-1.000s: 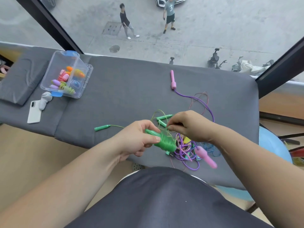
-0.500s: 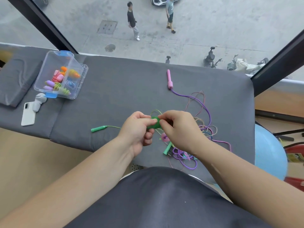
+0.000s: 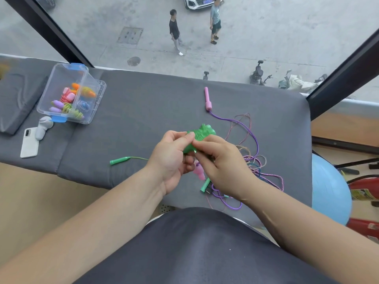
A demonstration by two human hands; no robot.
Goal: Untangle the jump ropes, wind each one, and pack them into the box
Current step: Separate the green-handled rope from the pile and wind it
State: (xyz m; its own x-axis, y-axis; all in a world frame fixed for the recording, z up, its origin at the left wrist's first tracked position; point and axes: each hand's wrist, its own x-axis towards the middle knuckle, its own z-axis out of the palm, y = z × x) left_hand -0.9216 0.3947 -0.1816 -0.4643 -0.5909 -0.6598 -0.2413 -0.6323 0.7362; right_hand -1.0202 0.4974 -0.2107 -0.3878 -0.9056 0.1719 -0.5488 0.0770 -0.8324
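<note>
Okay, both grips are meeting above the middle of the gray counter (image 3: pixel 153 103). The left grip (image 3: pixel 172 158) is curling thumb and fingers round the green rope bundle (image 3: pixel 202 134), which is sitting raised off the counter and poking out beyond the fingertips. The right grip (image 3: pixel 221 167) is pinching the near end of that same bundle, fingertips pressing against the left thumb.

A loose green handle (image 3: pixel 120 160) is lying on the counter to the left, its thin cord running toward the left grip and disappearing behind it. A second green handle (image 3: pixel 205 185) is peeking out under the right grip, just beside a pale pink handle (image 3: pixel 199 171).

A darker pink handle (image 3: pixel 207 99) is lying well beyond the grips, its purple rope (image 3: pixel 252 136) looping down into the tangle of ropes (image 3: pixel 260 167) lying to the right of the right grip.

The clear box (image 3: pixel 61 78) is standing open at the far left of the counter, holding wound ropes (image 3: pixel 69 103) in orange, pink, purple, green and blue. A white phone (image 3: pixel 29 143) and a white gadget (image 3: pixel 43 128) are lying just beside it.

Writing: a white car (image 3: pixel 196 2) outside is showing a plate, too blurred to read. A red object (image 3: pixel 363 187) by the blue ball (image 3: pixel 328 187) is carrying a yellow label, also unreadable.
</note>
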